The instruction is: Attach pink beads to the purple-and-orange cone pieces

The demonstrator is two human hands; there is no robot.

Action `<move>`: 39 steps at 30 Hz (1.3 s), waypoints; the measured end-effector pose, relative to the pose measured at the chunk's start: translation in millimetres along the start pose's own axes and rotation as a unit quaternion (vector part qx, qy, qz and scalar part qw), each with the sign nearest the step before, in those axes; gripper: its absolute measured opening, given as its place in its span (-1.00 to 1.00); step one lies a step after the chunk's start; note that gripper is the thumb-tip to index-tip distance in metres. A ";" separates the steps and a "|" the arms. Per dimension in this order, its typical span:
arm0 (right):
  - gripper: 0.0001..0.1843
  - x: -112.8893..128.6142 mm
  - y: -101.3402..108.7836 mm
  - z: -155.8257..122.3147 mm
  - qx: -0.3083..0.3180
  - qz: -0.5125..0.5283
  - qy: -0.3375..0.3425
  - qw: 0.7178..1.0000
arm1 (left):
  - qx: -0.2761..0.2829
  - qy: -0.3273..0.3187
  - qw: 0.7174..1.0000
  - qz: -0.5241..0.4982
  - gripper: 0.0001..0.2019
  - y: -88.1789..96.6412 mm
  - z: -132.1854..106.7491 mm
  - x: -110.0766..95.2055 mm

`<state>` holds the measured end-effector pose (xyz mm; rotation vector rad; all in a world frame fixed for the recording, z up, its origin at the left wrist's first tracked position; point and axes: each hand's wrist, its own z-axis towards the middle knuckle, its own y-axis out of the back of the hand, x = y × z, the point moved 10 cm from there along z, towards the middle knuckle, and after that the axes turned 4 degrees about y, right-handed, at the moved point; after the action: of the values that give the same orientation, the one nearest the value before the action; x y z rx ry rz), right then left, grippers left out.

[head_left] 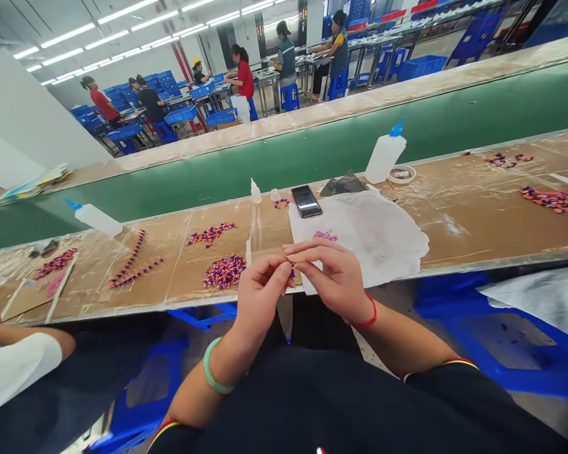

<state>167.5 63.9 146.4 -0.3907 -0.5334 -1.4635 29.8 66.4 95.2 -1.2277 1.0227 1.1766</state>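
My left hand [261, 291], with a green bangle at the wrist, pinches a tiny dark purple piece [292, 273] near the thumb tip. My right hand [334, 275], wearing a red cord, meets it fingertip to fingertip. Its thumb and index finger are closed together; whatever sits between them is too small and covered to make out. Left of the hands lies a heap of small purple and orange pieces [224, 271], with a looser group [212, 234] behind it. Tiny pink bits [325, 236] rest on a white sheet [383, 233] beyond my right hand.
A phone [306, 200] and black scrap [344, 184] lie at the sheet's back edge. White bottles [386, 157] [98, 219], a small dropper bottle [255, 191] and a tape roll [401, 174] stand along the green belt [284, 161]. A co-worker's arm [26, 337] is at left.
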 end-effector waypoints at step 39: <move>-0.70 -50.6 5.5 -3.6 -0.043 -0.120 -0.001 0.992 | -0.059 0.072 0.995 -0.039 -0.78 11.1 45.4 44.5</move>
<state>172.0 104.2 115.4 -0.4055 -0.5331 -1.7227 22.9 115.6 54.0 -1.4491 1.0135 1.1136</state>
